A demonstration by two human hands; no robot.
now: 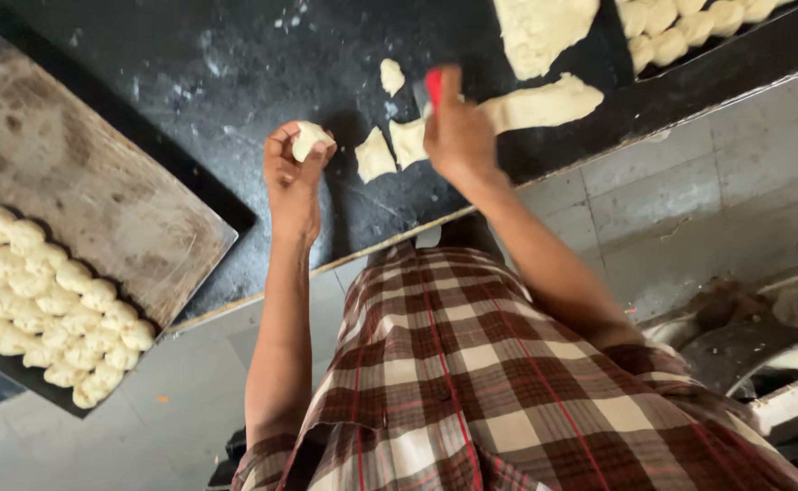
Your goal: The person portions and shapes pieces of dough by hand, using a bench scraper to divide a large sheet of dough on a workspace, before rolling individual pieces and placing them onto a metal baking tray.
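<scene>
**Fingers on dough and cutter**

Fingers of the left hand (pixel 291 173) curl closed around a small dough ball (pixel 309 139) above the dark table (pixel 226 73). The right hand (pixel 458 136) grips a red-handled scraper (pixel 432 87) beside cut dough pieces (pixel 390 150). A tray (pixel 99 195) of shaped balls sits to the left.

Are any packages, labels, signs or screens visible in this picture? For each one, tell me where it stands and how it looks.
None are in view. The picture shows only unpackaged things:
dough pieces on the black counter;
a dough ball in the left hand;
a red-handled tool in the right hand;
a metal tray with rows of dough balls.
</scene>
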